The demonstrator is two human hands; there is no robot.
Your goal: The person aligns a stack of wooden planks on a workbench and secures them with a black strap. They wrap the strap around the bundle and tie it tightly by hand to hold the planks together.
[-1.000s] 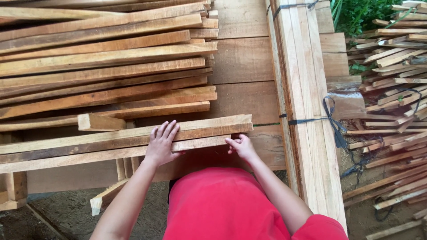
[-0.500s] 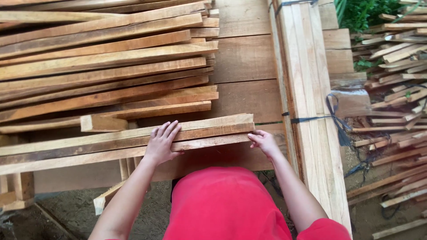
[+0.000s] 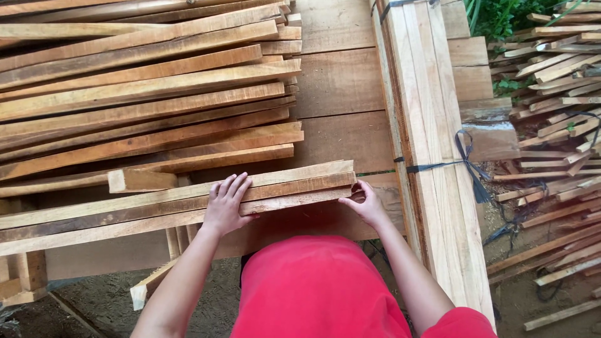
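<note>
A few long wooden slats (image 3: 125, 209) lie side by side across the front of a plank workbench (image 3: 338, 81). My left hand (image 3: 226, 203) rests flat on top of them, fingers spread. My right hand (image 3: 366, 203) is at their right end, fingertips touching the end faces. A big heap of similar slats (image 3: 144, 94) lies behind them on the left.
A bundle of pale planks (image 3: 432, 144) tied with dark strapping runs front to back on the right. Loose offcuts (image 3: 551, 125) litter the ground further right, with green plants behind. A short block (image 3: 141, 180) sits on the slats. My red clothing (image 3: 313, 288) fills the bottom.
My right hand slid right along the slats to their end. The left hand stayed flat on them.
</note>
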